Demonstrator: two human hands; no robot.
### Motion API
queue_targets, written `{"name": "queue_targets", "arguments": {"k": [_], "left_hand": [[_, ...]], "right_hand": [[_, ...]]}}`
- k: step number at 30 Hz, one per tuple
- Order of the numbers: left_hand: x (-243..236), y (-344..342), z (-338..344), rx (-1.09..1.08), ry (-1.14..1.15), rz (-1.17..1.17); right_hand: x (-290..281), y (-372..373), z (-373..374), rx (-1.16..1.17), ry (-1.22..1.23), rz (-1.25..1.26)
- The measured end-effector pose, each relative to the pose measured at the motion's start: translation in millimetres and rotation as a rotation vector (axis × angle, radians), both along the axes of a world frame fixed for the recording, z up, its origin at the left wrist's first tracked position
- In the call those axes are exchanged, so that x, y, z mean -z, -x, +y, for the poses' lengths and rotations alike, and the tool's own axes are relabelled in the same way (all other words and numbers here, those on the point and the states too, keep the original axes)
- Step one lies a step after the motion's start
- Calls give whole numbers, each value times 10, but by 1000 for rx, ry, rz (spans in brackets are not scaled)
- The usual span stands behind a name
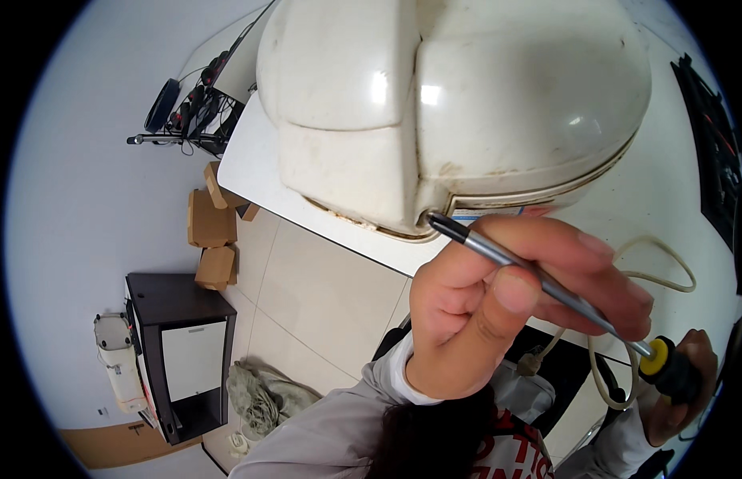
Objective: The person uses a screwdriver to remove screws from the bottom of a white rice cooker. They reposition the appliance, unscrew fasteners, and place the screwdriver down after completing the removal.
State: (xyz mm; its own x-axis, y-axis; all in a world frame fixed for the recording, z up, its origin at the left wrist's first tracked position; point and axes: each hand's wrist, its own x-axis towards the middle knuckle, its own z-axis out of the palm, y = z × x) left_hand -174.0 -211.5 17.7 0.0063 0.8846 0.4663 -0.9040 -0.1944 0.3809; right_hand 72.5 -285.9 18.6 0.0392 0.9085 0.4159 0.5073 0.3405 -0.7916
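A large rounded appliance [530, 96] of off-white plastic, with grime along its seams, stands on the white table [259, 160]. Its exact kind does not show. A long screwdriver [574, 299] slants from the right, its black tip at a round recess [426, 215] on the casing's lower edge. Whether the tip meets a screw is hidden. My left hand [498, 295] pinches the shaft between thumb and fingers. At the lower right, my right hand [698, 363] is wrapped round the black and yellow handle. A beige power cord [680, 267] loops behind, ending in a plug [530, 365].
Black parts [710, 144] lie along the table's right side. Headphones and cables [197, 108] are bunched at the far left. Beyond the table edge are cardboard boxes [211, 219], a dark cabinet [179, 299] and a crumpled grey-green cloth [263, 399] on the tiled floor.
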Motion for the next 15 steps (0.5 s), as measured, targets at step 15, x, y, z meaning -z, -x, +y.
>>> {"name": "queue_targets", "arguments": {"k": [15], "left_hand": [[31,-72,-147,33,-31,-76]], "right_hand": [[93,-537,-377,-191,58,9]]}}
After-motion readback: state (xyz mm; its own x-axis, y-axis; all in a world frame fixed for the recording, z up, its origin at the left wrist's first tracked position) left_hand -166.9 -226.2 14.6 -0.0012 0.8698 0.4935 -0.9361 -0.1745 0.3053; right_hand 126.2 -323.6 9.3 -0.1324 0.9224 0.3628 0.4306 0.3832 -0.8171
